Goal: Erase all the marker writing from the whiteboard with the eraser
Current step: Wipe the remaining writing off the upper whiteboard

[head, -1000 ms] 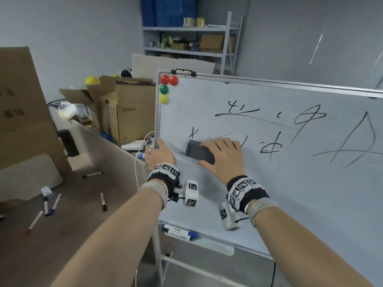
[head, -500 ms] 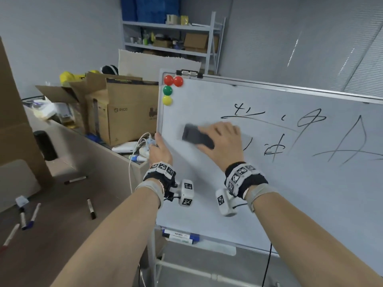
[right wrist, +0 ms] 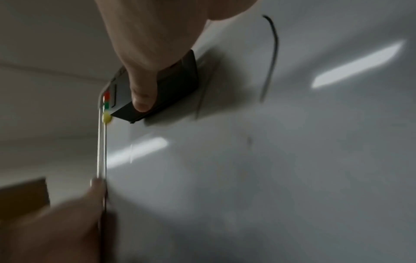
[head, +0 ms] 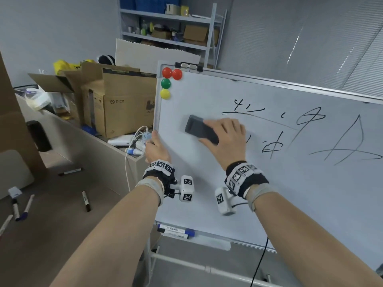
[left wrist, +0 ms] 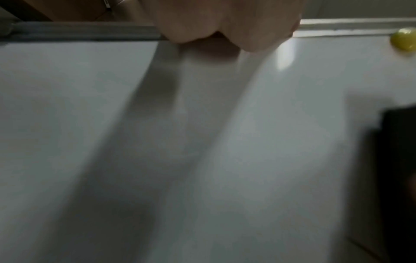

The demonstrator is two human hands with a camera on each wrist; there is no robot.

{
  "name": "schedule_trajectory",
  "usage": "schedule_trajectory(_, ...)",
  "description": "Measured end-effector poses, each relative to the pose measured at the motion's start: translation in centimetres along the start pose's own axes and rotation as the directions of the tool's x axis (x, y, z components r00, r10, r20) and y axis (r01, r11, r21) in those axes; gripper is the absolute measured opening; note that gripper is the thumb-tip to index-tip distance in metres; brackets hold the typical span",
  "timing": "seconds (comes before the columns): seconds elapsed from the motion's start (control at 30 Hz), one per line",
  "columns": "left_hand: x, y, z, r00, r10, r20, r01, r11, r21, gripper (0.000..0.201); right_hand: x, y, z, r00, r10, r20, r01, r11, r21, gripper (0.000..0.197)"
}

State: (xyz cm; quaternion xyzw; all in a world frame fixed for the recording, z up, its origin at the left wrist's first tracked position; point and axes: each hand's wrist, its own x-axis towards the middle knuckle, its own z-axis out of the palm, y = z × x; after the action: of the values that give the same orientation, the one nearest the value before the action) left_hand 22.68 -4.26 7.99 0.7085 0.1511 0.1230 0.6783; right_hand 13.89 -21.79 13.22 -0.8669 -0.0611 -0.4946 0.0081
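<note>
The whiteboard [head: 207, 183] stands on a frame, with black marker writing [head: 271, 147] across its middle and right. My right hand [head: 224, 139] grips a dark grey eraser [head: 196, 128] and presses it flat on the board, left of the writing. In the right wrist view the thumb lies along the eraser [right wrist: 173, 85], with a black stroke [right wrist: 271, 53] beside it. My left hand [head: 155, 149] grips the board's left frame edge [head: 155, 112], fingers curled behind it, as the left wrist view shows at the frame [left wrist: 90, 33].
Red, green and yellow magnets [head: 165, 84] sit in the board's top left corner. Markers lie in the tray [head: 176, 233] under the board. Cardboard boxes [head: 118, 104] and a low partition with cables stand at the left; several markers [head: 86, 200] lie on the floor. Shelves [head: 170, 23] behind.
My right hand has carried the eraser up and left across the board; the small mark at the far left of the writing is gone. My left hand still holds the frame edge.
</note>
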Motion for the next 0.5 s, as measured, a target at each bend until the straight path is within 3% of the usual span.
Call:
schedule_trajectory(0.1,-0.7,0.4,0.3,0.995,0.006,-0.102,-0.003,1.0,0.031,0.061,-4.0,-0.4,0.9,0.963,-0.212,0.164,0.218,0.976,-0.015,0.052)
schedule_trajectory(0.17,-1.0,0.4,0.5,0.991,0.001,-0.133,0.006,0.999,0.047,0.066,-4.1,0.3,-0.1,0.957,-0.227,0.178,0.237,0.971,-0.039,0.051)
schedule_trajectory(0.27,-1.0,0.3,0.7,0.991,-0.015,-0.13,0.024,0.998,0.066,0.069,-1.5,2.7,-3.0,0.998,-0.052,0.045,0.057,0.992,-0.112,0.047)
schedule_trajectory(0.37,-0.7,0.1,0.7,0.988,-0.005,-0.152,0.014,0.998,0.063,0.068,2.3,5.5,-6.1,0.967,0.21,-0.145,-0.227,0.967,-0.114,0.048)
schedule_trajectory(0.43,-0.6,0.0,0.8,0.987,-0.003,-0.159,0.014,0.998,0.064,0.068,4.0,6.2,-6.9,0.936,0.286,-0.206,-0.311,0.945,-0.105,0.048)
schedule_trajectory(0.5,-0.6,0.1,0.9,0.983,-0.012,-0.184,0.023,0.998,0.058,0.073,4.0,5.6,-6.6,0.938,0.289,-0.194,-0.311,0.946,-0.096,0.048)
